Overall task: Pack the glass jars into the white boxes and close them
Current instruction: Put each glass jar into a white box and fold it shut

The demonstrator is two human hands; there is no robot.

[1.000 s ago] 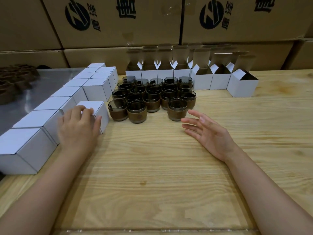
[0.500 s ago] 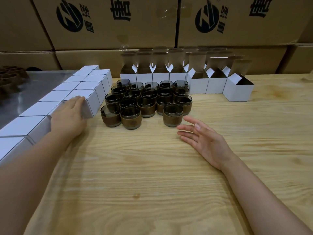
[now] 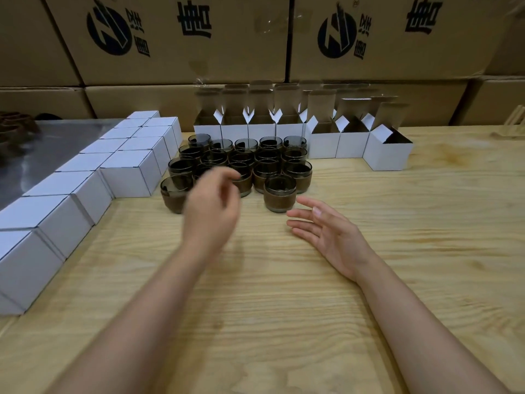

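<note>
Several dark glass jars with brown bands (image 3: 279, 191) stand grouped on the wooden table (image 3: 284, 308). Behind them runs a row of open white boxes (image 3: 387, 152) with flaps raised. Closed white boxes (image 3: 130, 174) line up along the left. My left hand (image 3: 211, 209) hovers, blurred, over the front-left jars with loosely curled fingers, holding nothing. My right hand (image 3: 326, 231) rests open, palm turned inward, just in front of the nearest jar and apart from it.
Large brown cartons (image 3: 176, 38) form a wall behind the table. A grey metal surface (image 3: 42, 146) lies at the far left with dark brown items (image 3: 14, 126) on it. Bare wood stretches in front of my hands and to the right.
My left hand has left the closed white box at the left and swung right, over the front jars. My right hand has hardly moved.
</note>
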